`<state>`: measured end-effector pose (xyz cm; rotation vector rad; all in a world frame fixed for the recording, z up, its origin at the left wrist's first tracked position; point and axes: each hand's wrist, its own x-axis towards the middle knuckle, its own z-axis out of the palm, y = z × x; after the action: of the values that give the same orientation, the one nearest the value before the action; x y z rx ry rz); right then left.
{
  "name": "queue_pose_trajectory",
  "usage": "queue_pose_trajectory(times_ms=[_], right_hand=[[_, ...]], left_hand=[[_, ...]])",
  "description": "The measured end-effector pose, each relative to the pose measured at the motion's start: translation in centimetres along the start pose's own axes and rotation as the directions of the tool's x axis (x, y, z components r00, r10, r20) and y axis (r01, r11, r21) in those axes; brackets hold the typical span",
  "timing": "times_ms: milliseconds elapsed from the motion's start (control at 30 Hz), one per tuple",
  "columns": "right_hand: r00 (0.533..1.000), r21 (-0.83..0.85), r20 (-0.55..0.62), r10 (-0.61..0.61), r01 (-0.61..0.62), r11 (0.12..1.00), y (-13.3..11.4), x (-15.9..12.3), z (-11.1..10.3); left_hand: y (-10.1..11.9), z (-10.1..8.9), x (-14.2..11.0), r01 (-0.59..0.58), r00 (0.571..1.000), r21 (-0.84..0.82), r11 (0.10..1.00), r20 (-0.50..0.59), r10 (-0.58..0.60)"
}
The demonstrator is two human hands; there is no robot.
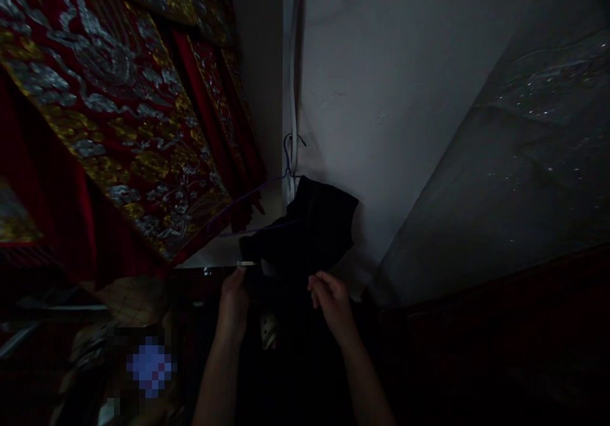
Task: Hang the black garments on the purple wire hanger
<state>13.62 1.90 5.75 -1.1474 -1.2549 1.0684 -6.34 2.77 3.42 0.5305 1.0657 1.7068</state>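
A black garment [319,222] stretches out before me, its lower part lost in the dark. A thin purplish hanger [248,192] has its hook up by a pale strip on the wall; its left arm is bare, and its right side meets the garment. My left hand [234,299] is closed on the garment's left edge, where a small pale tag [246,263] shows above the thumb. My right hand [330,292] is closed in a pinch against the black cloth, lower right of the hanger.
Red cloth with gold and silver sequins [143,121] hangs at left. A pale wall [381,82] rises ahead, with a translucent sheet [534,171] at right. Dim, partly pixelated items [150,365] lie at lower left. A small patterned patch [269,330] shows between my forearms.
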Motion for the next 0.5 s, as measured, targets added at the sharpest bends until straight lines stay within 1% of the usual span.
queue_pose_trajectory(times_ms=[67, 100, 133, 167, 233, 300, 333, 400, 433, 467, 500], right_hand=[[0.998, -0.064, -0.058, -0.036, 0.032, 0.997, 0.2, 0.1, -0.8], [0.995, -0.094, -0.073, -0.074, 0.067, 0.993, 0.2, -0.1, -1.0], [0.991, -0.114, -0.065, -0.118, 0.110, 0.987, 0.1, -0.3, -1.0], [0.987, -0.118, -0.029, -0.158, 0.154, 0.981, -0.1, -0.5, -0.9], [0.972, -0.088, 0.116, -0.204, 0.214, 0.973, -0.5, -0.9, -0.5], [0.947, -0.043, 0.255, -0.192, 0.210, 0.977, -1.0, -0.9, 0.0], [0.940, -0.028, 0.288, -0.181, 0.197, 0.980, -1.2, -0.7, 0.1], [0.941, -0.019, 0.295, -0.163, 0.176, 0.984, -2.0, -0.1, 0.1], [0.940, -0.022, 0.300, -0.162, 0.177, 0.984, -2.5, 0.3, -0.1], [0.930, -0.026, 0.324, -0.173, 0.191, 0.981, -3.1, 0.8, -0.4], [0.912, -0.024, 0.361, -0.196, 0.219, 0.975, -3.8, 1.4, -0.7]], left_hand=[[0.4, 1.3, -1.0, -0.040, 0.999, 0.015, 0.999, 0.019, 0.040], [0.6, 2.0, -1.6, -0.054, 0.997, 0.035, 0.998, 0.049, 0.052], [0.7, 2.6, -2.3, -0.081, 0.992, 0.079, 0.994, 0.101, 0.072], [0.8, 3.3, -3.0, -0.117, 0.982, 0.137, 0.984, 0.165, 0.094], [1.0, 4.7, -4.4, -0.233, 0.946, 0.251, 0.940, 0.285, 0.158], [1.1, 5.9, -5.3, -0.385, 0.888, 0.316, 0.867, 0.383, 0.254], [1.3, 6.3, -5.5, -0.459, 0.854, 0.332, 0.824, 0.420, 0.306], [1.5, 6.5, -5.3, -0.568, 0.795, 0.352, 0.744, 0.468, 0.385], [1.6, 6.3, -5.0, -0.592, 0.778, 0.360, 0.721, 0.488, 0.395], [1.7, 5.9, -4.6, -0.593, 0.772, 0.370, 0.715, 0.516, 0.372], [1.7, 5.2, -4.2, -0.574, 0.769, 0.386, 0.722, 0.556, 0.315]])
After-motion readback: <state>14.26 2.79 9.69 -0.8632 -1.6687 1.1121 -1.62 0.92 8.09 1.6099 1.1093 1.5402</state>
